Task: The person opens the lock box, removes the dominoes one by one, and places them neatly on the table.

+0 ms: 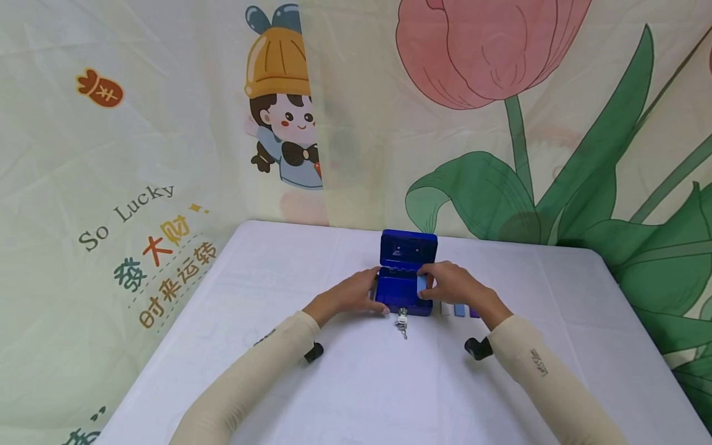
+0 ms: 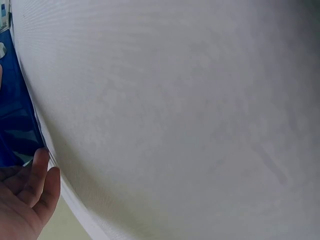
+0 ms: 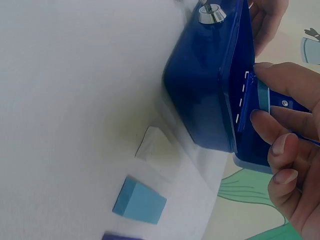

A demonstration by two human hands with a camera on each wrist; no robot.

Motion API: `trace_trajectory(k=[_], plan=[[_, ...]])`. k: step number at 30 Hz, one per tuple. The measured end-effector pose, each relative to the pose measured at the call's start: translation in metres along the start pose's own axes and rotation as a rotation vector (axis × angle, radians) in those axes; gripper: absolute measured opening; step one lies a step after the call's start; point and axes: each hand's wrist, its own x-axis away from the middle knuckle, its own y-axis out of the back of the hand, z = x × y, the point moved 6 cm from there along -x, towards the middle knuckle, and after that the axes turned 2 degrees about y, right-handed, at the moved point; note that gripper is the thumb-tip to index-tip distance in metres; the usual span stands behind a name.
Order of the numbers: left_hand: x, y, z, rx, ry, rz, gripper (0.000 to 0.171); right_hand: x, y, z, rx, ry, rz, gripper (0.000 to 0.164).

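A dark blue metal cash box (image 1: pixel 414 311) stands on the table with its lid (image 1: pixel 408 248) raised. Keys (image 1: pixel 402 320) hang from the lock on its front. My left hand (image 1: pixel 356 293) holds the box's left side, thumb at the front corner and fingers towards the back. Between thumb and fingers, my right hand (image 1: pixel 450 284) pinches a light blue flat block (image 3: pixel 262 97) at the right side of the open box. On the cloth right of the box lie a white block (image 3: pixel 157 145), a second light blue block (image 3: pixel 140 201) and a purple one (image 3: pixel 121 237).
A white cloth (image 1: pixel 378 383) covers the table. Behind it hangs a printed curtain (image 1: pixel 356 123) with a tulip and a cartoon figure. Black wrist cameras (image 1: pixel 478 348) stick out under both sleeves.
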Motion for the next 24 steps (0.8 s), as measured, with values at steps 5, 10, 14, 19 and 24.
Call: trace_trajectory(k=[5, 10, 14, 19, 24], plan=[[0.000, 0.000, 0.000, -0.017, 0.005, -0.005, 0.107, 0.003, 0.002, -0.004, 0.002, -0.002, 0.002, 0.054], [0.000, 0.000, 0.000, -0.016, 0.003, -0.005, 0.107, 0.006, 0.002, -0.009, 0.001, 0.003, 0.017, 0.054], [0.000, 0.000, -0.001, -0.019, 0.006, -0.007, 0.107, 0.009, 0.003, -0.015, -0.003, -0.001, 0.021, 0.054], [-0.001, 0.000, 0.000, -0.023, 0.014, -0.009, 0.107, 0.012, 0.004, -0.022, 0.008, 0.009, 0.015, 0.054], [-0.002, -0.001, 0.000, -0.022, 0.012, -0.009, 0.108, 0.017, 0.005, -0.027, 0.012, 0.022, 0.014, 0.052]])
